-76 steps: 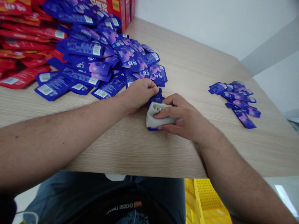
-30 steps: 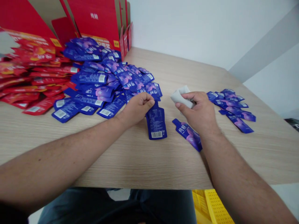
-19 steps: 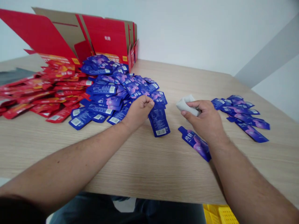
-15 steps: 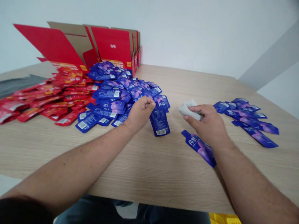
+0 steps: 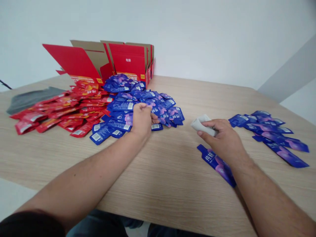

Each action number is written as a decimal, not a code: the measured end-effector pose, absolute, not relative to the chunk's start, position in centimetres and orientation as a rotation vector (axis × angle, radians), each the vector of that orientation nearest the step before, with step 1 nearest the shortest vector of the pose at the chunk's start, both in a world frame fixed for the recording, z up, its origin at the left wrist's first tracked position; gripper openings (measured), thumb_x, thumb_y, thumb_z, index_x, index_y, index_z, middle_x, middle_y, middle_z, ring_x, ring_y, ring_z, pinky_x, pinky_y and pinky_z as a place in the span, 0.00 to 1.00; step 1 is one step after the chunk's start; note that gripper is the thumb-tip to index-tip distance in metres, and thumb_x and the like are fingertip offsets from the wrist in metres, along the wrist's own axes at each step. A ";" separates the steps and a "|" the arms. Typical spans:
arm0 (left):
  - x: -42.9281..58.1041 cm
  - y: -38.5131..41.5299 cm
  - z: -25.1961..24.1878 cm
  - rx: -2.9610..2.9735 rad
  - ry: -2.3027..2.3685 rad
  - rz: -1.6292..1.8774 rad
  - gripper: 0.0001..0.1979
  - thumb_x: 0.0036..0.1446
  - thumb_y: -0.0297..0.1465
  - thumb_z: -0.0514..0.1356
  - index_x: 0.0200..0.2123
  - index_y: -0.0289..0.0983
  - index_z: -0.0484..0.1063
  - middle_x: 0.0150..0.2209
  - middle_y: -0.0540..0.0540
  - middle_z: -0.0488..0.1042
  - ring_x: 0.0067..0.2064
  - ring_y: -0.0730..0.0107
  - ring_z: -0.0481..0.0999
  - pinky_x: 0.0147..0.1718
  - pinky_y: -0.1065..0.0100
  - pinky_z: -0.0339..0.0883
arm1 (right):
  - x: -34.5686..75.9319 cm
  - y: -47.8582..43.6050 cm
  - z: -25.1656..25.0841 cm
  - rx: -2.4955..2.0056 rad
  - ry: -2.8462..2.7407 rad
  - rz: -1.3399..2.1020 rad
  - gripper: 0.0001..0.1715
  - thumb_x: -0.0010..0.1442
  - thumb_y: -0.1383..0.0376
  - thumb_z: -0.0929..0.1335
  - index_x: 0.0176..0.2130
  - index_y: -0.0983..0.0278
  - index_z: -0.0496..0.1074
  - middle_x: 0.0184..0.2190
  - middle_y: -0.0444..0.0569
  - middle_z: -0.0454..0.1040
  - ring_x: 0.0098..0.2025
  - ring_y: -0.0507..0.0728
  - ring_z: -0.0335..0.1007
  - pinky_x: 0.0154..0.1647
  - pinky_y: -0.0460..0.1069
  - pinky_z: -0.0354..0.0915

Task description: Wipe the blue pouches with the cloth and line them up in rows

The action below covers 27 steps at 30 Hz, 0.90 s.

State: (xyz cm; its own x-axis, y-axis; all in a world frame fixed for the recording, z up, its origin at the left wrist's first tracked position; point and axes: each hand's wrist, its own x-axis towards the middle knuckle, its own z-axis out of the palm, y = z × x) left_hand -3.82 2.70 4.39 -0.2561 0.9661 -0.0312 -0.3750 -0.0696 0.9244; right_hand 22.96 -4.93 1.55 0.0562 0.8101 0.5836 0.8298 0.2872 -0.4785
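My left hand [image 5: 143, 120] is over the right part of a heap of blue pouches [image 5: 120, 106]. Its fingers are loosely bent and apart, their tips partly hidden. Just beneath them shows the barcode end of a blue pouch [image 5: 157, 127]; no pouch hangs clearly from the hand. My right hand [image 5: 223, 138] grips a folded white cloth [image 5: 203, 124] between thumb and fingers, above the table. Partly hidden under my right wrist lies a single blue pouch [image 5: 214, 161], its printed front facing up.
More blue pouches [image 5: 274, 131] lie overlapping at the right. Left of the blue heap is a pile of red pouches [image 5: 74, 108]; behind both stand opened red cardboard boxes [image 5: 128, 59]. A grey cloth [image 5: 34, 98] lies at the far left of the wooden table [image 5: 163, 184].
My left hand has moved left over the heap, and the blue pouch that hung from it no longer hangs there. The right hand keeps the cloth. The whole view has shifted slightly.
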 end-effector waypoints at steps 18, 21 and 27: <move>-1.5 -1.5 1.9 1.815 1.058 0.921 0.03 0.60 0.28 0.61 0.38 0.39 0.69 0.32 0.53 0.70 0.29 0.74 0.69 0.29 0.70 0.64 | 26.1 -2.6 1.6 -1.719 -1.389 0.266 0.24 0.49 0.51 0.77 0.43 0.61 0.81 0.37 0.50 0.80 0.34 0.60 0.71 0.39 0.57 0.68; -1.5 -1.7 1.8 1.966 1.063 0.854 0.03 0.59 0.27 0.61 0.38 0.39 0.71 0.31 0.52 0.73 0.30 0.72 0.69 0.32 0.68 0.63 | 25.6 -2.0 0.6 -1.658 -1.214 0.456 0.27 0.48 0.51 0.77 0.44 0.62 0.80 0.32 0.47 0.79 0.29 0.57 0.69 0.31 0.53 0.66; -1.1 -2.3 1.3 2.179 0.984 0.645 0.10 0.59 0.29 0.61 0.45 0.40 0.75 0.43 0.45 0.82 0.34 0.67 0.76 0.37 0.64 0.67 | 22.4 -1.5 -1.1 -1.526 -1.145 0.491 0.29 0.51 0.49 0.75 0.47 0.61 0.78 0.34 0.47 0.80 0.32 0.57 0.72 0.32 0.52 0.69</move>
State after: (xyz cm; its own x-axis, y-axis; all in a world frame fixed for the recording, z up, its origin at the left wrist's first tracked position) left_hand -1.06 -2.28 1.26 0.5965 0.7856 0.1641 0.4640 -0.5044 0.7282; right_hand 22.38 -1.53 -1.15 0.4451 0.8546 0.2674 0.3957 0.0802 -0.9149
